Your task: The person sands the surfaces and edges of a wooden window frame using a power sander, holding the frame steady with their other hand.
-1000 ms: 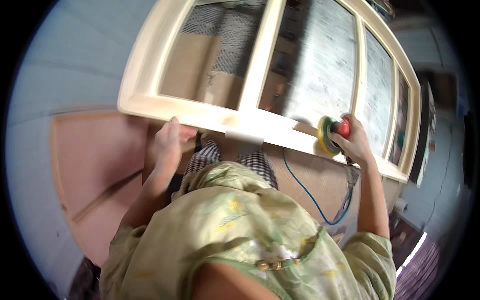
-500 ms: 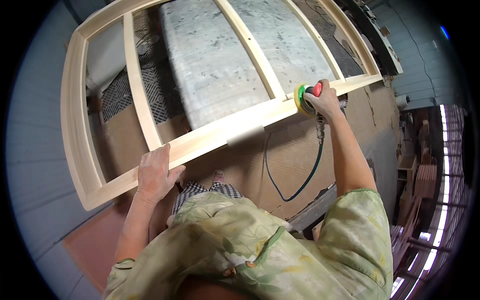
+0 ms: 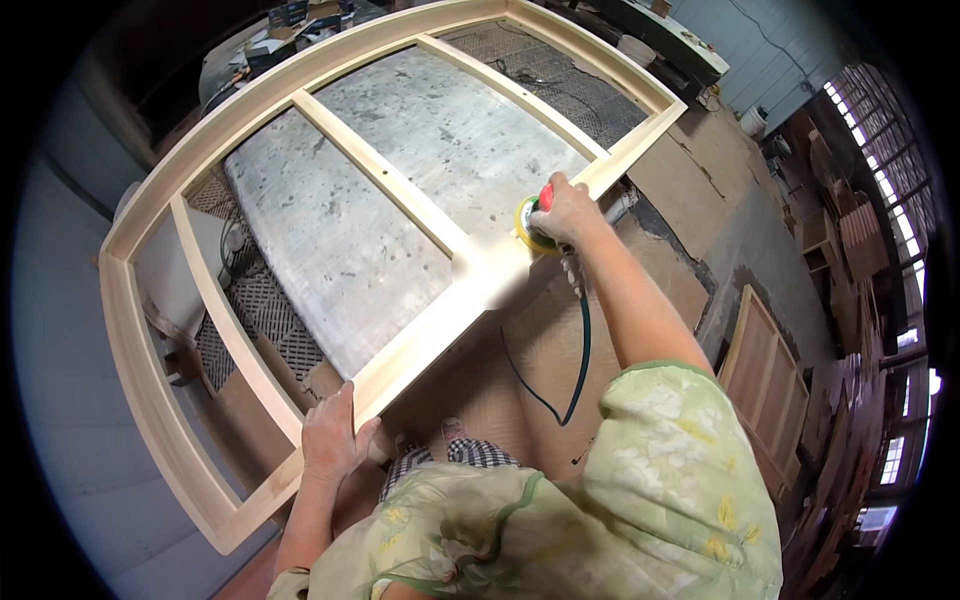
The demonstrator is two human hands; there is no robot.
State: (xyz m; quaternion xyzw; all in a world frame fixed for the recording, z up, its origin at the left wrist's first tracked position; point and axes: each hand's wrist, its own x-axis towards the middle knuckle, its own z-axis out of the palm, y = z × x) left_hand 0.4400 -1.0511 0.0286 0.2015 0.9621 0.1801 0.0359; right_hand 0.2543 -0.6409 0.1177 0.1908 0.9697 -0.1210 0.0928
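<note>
A large pale wooden frame point(image 3: 420, 335) with several slats lies in front of me, slanting up to the right. My left hand point(image 3: 335, 437) grips its near rail close to the left slat, thumb on the near side and fingers over the top. Farther right, my right hand point(image 3: 570, 215) is wrapped round an air-powered sander point(image 3: 525, 222) with a yellow-green pad and a red lever. The sander is tilted on edge at the near rail, right of the middle slat. From it a dark green hose point(image 3: 584, 350) loops down. A blurred patch covers part of the rail.
Beneath the frame is a grey, spotted flat surface point(image 3: 370, 190). Brown sheeting point(image 3: 660, 280) covers the floor. A wooden panel point(image 3: 765, 385) leans at the right, near stacked boards point(image 3: 862, 240). A bench point(image 3: 680, 35) and a white bucket point(image 3: 755, 120) stand at the back right.
The view has turned, so the wooden frame lies at a steeper slant. Both hands keep their holds, and the sander remains at the near rail, right of the middle slat.
</note>
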